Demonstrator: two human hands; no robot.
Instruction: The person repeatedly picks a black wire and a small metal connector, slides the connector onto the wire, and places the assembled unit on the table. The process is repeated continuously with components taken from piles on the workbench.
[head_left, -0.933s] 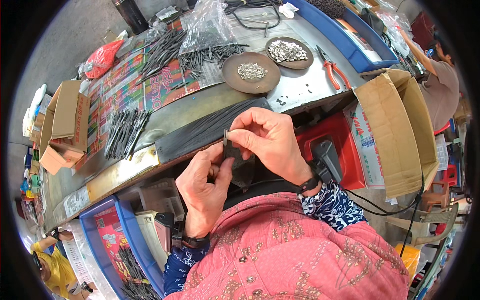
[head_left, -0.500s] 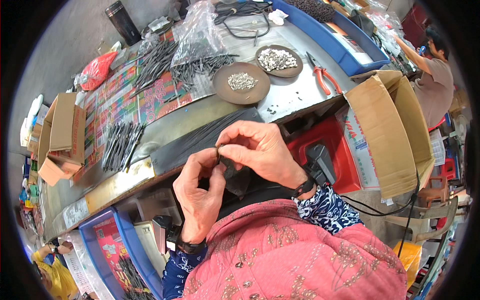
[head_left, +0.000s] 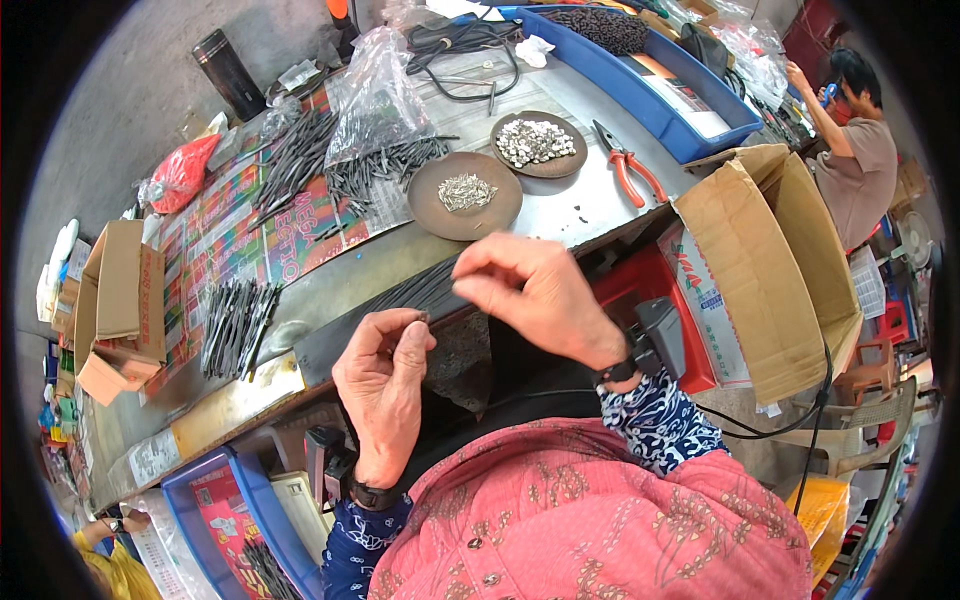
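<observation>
My left hand [head_left: 383,385] is closed in a pinch above the bench's front edge. At its fingertips shows the tip of a small dark piece [head_left: 425,317], mostly hidden by the fingers. My right hand [head_left: 545,297] hovers just to the right, thumb and forefinger slightly apart, nothing visible between them; the fingertips are a little blurred. Beyond the hands stands a brown round dish [head_left: 425,213] of small silvery metal pieces. A second brown dish [head_left: 568,168] with flat silvery pieces lies behind it. Thin black strips [head_left: 425,290] lie on the bench edge near my hands.
Red-handled pliers [head_left: 628,175] lie right of the dishes. A bundle of black strips [head_left: 238,328] and a cardboard box [head_left: 125,290] are left. Behind are more black strips under a clear plastic bag [head_left: 375,110]. An open carton [head_left: 765,270] stands right; a co-worker [head_left: 865,170] sits beyond it.
My right hand has come away from my left, moving right, and its fingers have parted. My left hand has shifted slightly left and down, still pinching the dark piece.
</observation>
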